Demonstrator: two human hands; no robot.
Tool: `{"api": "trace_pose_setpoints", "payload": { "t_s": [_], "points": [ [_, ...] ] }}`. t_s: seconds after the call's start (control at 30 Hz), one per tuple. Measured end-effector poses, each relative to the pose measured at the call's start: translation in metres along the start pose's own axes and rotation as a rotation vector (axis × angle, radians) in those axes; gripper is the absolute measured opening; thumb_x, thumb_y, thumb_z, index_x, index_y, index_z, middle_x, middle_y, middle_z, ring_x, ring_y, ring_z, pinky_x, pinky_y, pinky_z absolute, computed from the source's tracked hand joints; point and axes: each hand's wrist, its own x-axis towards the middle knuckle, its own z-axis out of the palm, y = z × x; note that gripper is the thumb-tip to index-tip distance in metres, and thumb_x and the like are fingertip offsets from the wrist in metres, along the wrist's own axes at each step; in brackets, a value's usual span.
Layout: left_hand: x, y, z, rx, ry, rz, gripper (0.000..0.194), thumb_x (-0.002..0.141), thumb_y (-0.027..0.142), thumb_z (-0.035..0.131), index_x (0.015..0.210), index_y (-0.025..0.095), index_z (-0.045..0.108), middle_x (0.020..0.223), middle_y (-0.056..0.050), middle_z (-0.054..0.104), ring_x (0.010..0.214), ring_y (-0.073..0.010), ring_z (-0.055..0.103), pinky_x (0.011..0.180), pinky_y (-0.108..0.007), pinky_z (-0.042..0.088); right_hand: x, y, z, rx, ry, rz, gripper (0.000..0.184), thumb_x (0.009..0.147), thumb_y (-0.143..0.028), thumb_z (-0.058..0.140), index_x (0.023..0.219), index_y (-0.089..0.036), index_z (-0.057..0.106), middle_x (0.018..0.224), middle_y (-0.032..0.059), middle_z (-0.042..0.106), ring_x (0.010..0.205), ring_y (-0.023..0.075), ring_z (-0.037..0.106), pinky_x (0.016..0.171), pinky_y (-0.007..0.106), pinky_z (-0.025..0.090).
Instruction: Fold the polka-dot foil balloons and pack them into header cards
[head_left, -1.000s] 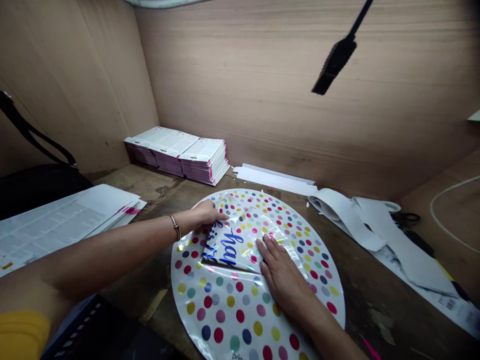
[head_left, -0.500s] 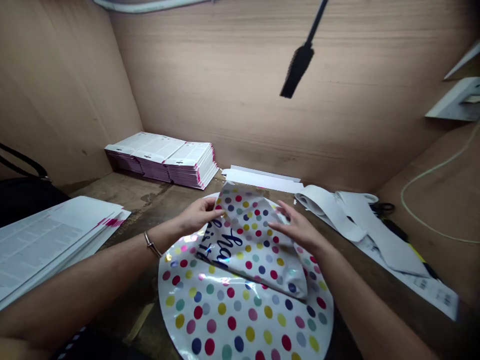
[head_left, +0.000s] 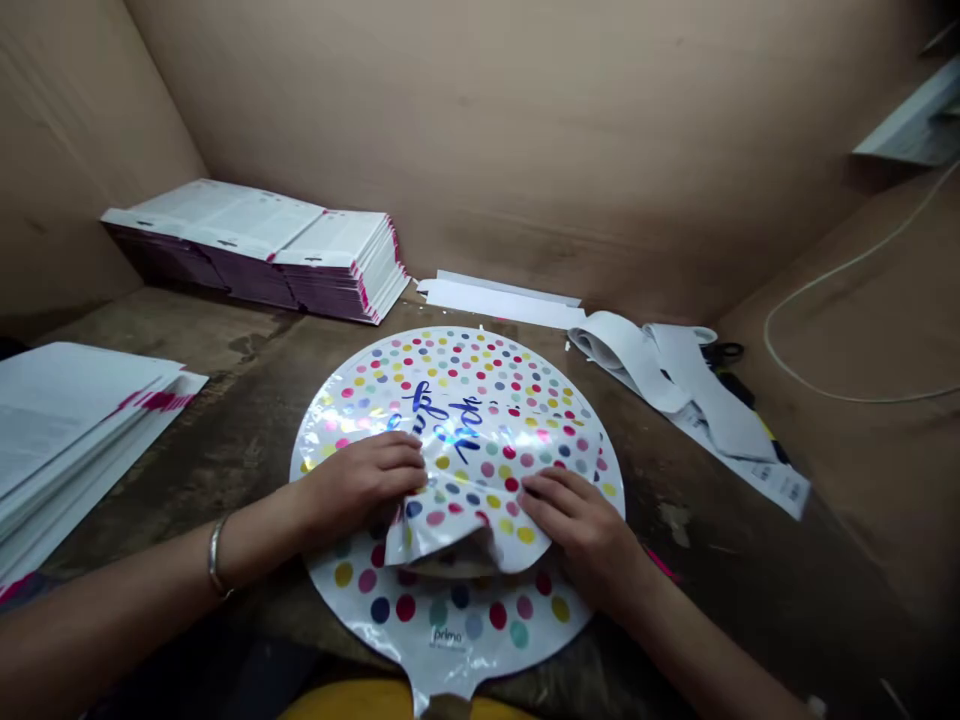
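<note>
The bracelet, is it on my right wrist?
No, the bracelet circles the wrist of the left hand, and the wrist of the right hand is bare.

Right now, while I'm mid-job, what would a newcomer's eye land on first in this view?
Probably the round, glossy polka-dot sheet in the middle of the table, with the left hand and right hand on the dotted, creased layer over it. Next, perhaps, the pink-edged card stack at the back left, then the curled white strips at the right.
</note>
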Motion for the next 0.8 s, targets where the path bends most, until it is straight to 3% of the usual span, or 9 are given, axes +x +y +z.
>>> {"api": "trace_pose_setpoints", "payload": {
  "t_s": [0.07, 0.2, 0.33, 0.47, 0.6, 0.7, 0.8],
  "points": [
    [-0.013, 0.0, 0.009, -0.005, -0.134, -0.041, 0.028, 0.088, 0.014, 0.046, 0.111, 0.022, 0.061, 0.114, -0.006, 0.064, 0.118, -0.0205, 0.05, 0.106, -0.04, 0.031, -0.014, -0.009, 0.012, 0.036, -0.091, 0.037, 0.043, 0.08, -0.005, 0.042, 0.117, -0.016, 0.062, 0.119, 0.0083, 0.063, 0.114, 0.0233, 0.053, 0.097, 0.04, 0.046],
    [-0.024, -0.003, 0.008, -0.042, -0.146, -0.141, 0.032, 0.086, 0.011, 0.047, 0.11, 0.026, 0.061, 0.12, -0.003, 0.062, 0.123, -0.0205, 0.047, 0.111, -0.047, 0.02, -0.019, -0.02, 0.015, 0.136, -0.049, 0.112, 0.051, 0.07, 0.002, 0.042, 0.116, -0.012, 0.059, 0.12, 0.0094, 0.062, 0.119, 0.0218, 0.05, 0.1, 0.04, 0.045],
    [-0.026, -0.005, 0.008, -0.081, -0.114, -0.151, 0.03, 0.086, 0.011, 0.047, 0.108, 0.026, 0.061, 0.119, -0.003, 0.063, 0.122, -0.0211, 0.049, 0.109, -0.049, 0.023, -0.018, -0.012, 0.012, 0.124, 0.059, 0.107, 0.042, 0.074, -0.001, 0.043, 0.108, -0.016, 0.062, 0.114, 0.0081, 0.065, 0.114, 0.0221, 0.054, 0.1, 0.046, 0.044],
    [-0.025, -0.003, 0.008, -0.127, -0.078, -0.197, 0.025, 0.087, 0.013, 0.046, 0.102, 0.025, 0.062, 0.117, -0.002, 0.064, 0.12, -0.0209, 0.051, 0.108, -0.046, 0.028, -0.019, -0.001, 0.011, -0.036, 0.026, 0.216, 0.043, 0.075, -0.006, 0.047, 0.115, -0.013, 0.059, 0.123, 0.012, 0.06, 0.12, 0.0289, 0.048, 0.103, 0.056, 0.036],
    [-0.025, -0.002, 0.008, -0.131, -0.067, -0.213, 0.024, 0.088, 0.014, 0.043, 0.102, 0.025, 0.06, 0.115, 0.0, 0.065, 0.12, -0.0198, 0.051, 0.108, -0.044, 0.03, -0.018, 0.001, 0.016, -0.055, 0.009, 0.271, 0.05, 0.073, -0.003, 0.043, 0.12, -0.01, 0.057, 0.128, 0.0134, 0.056, 0.125, 0.0274, 0.045, 0.105, 0.05, 0.037],
    [-0.025, -0.001, 0.007, -0.126, -0.075, -0.23, 0.023, 0.089, 0.015, 0.042, 0.102, 0.025, 0.058, 0.115, 0.001, 0.065, 0.12, -0.0188, 0.051, 0.108, -0.044, 0.029, -0.016, 0.004, 0.019, 0.037, 0.011, 0.229, 0.045, 0.075, -0.001, 0.039, 0.11, -0.014, 0.063, 0.118, 0.0098, 0.063, 0.118, 0.0234, 0.051, 0.102, 0.045, 0.042],
    [-0.025, 0.0, 0.007, -0.136, -0.074, -0.251, 0.023, 0.088, 0.013, 0.042, 0.101, 0.026, 0.057, 0.116, 0.002, 0.064, 0.12, -0.0179, 0.051, 0.109, -0.045, 0.027, -0.014, 0.004, 0.016, 0.089, 0.027, 0.274, 0.04, 0.076, -0.004, 0.042, 0.108, -0.015, 0.063, 0.116, 0.011, 0.063, 0.114, 0.024, 0.053, 0.098, 0.045, 0.045]
  ]
}}
